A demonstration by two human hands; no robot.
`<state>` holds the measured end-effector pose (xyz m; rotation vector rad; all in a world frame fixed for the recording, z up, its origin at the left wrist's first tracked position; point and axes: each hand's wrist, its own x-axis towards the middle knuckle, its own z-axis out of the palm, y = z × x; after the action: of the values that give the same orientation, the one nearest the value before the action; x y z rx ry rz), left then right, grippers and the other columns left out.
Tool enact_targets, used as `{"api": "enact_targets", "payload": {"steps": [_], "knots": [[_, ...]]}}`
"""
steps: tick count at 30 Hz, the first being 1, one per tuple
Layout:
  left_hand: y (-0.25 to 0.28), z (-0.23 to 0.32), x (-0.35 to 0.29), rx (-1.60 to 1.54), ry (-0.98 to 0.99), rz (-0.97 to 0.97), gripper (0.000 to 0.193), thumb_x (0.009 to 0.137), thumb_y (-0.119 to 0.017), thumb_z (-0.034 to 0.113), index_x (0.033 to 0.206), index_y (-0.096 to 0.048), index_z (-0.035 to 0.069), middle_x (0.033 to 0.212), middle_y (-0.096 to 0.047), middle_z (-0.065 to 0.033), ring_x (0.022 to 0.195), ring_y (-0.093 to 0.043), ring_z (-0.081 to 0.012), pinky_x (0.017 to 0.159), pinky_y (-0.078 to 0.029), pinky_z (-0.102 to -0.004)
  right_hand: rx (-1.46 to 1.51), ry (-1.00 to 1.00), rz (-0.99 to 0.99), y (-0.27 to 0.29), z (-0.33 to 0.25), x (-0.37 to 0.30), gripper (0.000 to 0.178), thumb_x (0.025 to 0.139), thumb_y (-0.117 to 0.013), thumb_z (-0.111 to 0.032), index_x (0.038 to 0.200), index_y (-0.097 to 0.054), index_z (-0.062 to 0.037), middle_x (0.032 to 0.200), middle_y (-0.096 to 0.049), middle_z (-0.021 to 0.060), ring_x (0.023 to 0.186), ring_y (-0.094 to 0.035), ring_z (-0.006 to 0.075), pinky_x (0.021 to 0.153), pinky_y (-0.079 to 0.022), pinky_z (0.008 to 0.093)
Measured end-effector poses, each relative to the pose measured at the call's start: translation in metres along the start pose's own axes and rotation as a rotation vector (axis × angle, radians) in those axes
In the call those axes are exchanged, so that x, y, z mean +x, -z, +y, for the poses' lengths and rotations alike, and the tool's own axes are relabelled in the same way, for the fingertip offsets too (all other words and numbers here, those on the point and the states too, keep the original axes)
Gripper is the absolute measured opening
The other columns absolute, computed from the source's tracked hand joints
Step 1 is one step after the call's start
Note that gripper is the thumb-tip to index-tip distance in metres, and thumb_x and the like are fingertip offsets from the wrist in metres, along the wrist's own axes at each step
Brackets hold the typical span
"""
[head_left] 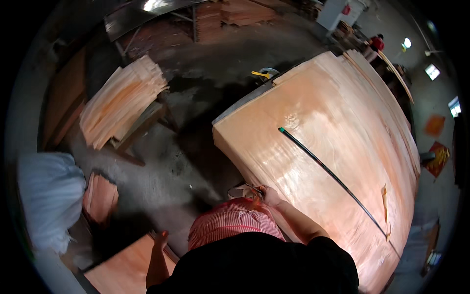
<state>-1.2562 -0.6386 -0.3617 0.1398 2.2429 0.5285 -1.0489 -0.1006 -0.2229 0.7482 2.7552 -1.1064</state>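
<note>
Big veneer sheet (338, 147), 3 o'clock: thin wood, smooth, slight sheen, w/ a split near its lower edge. Rod (333, 176) laid across it: dark, glossy, prob. plastic or metal. Veneer stack (122, 100), 10 o'clock: pale wood, matt. Floor (196, 147): rough concrete. Striped apron (230, 223): cloth.

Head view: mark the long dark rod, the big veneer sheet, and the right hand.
long dark rod (333, 179), head view, mid-shaft
big veneer sheet (342, 117), head view, bare upper face
right hand (269, 196), head view, back of hand at sheet edge
</note>
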Motion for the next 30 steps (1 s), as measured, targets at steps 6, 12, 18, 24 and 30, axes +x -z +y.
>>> {"api": "enact_targets", "payload": {"steps": [6, 12, 18, 24, 30], "knots": [[0.137, 0.168, 0.113, 0.000, -0.184, 0.134, 0.034, 0.083, -0.047, 0.030, 0.100, -0.056, 0.002, 0.092, -0.059, -0.0127, 0.086, -0.056, -0.0250, 0.074, -0.043, -0.0331, 0.251, -0.253, -0.013, 0.035, -0.084, 0.089, 0.022, 0.080, -0.048, -0.017, 0.098, -0.057, -0.0085, 0.072, -0.059, 0.0098, 0.063, -0.055, 0.0175, 0.059, -0.044, 0.0291], [0.171, 0.390, 0.139, -0.413, -0.543, -0.171, 0.031, 0.084, -0.053, 0.018, 0.109, -0.051, 0.001, 0.089, -0.056, -0.0015, 0.075, -0.050, -0.0076, 0.069, -0.040, -0.0206, 0.871, -0.126, 0.140, 0.052, -0.129, 0.224, 0.019, 0.085, -0.047, -0.016, 0.098, -0.056, -0.0056, 0.064, -0.052, 0.0009, 0.057, -0.047, 0.0079, 0.052, -0.040, 0.0218], [0.199, 0.569, 0.146, 0.030, -1.184, -0.099, 0.070, 0.067, -0.069, 0.026, 0.122, -0.033, 0.003, 0.117, -0.040, -0.0210, 0.106, -0.043, -0.0313, 0.086, -0.036, -0.0359, 0.868, 0.203, 0.235, 0.109, -0.184, 0.331, 0.017, 0.084, -0.050, -0.012, 0.097, -0.055, -0.0034, 0.069, -0.055, 0.0043, 0.059, -0.051, 0.0110, 0.054, -0.043, 0.0245], [0.184, 0.668, 0.197, 0.028, -1.128, -0.392, 0.025, 0.074, -0.062, 0.019, 0.088, -0.056, 0.000, 0.074, -0.059, -0.0154, 0.066, -0.059, -0.0253, 0.056, -0.044, -0.0314, 0.499, 0.314, 0.467, 0.168, -0.155, 0.363, 0.027, 0.076, -0.054, -0.007, 0.103, -0.055, -0.0046, 0.089, -0.054, 0.0119, 0.079, -0.055, 0.0252, 0.068, -0.045, 0.0318], [0.154, 0.761, 0.271, 0.359, -1.333, -0.413, 0.021, 0.075, -0.060, 0.020, 0.071, -0.054, 0.001, 0.067, -0.056, -0.0158, 0.062, -0.054, -0.0327, 0.052, -0.043, -0.0362, 0.398, -0.356, 0.829, 0.193, -0.077, 0.335, 0.044, 0.076, -0.051, -0.004, 0.118, -0.047, -0.0129, 0.088, -0.054, 0.0110, 0.074, -0.055, 0.0217, 0.063, -0.044, 0.0330]]}}
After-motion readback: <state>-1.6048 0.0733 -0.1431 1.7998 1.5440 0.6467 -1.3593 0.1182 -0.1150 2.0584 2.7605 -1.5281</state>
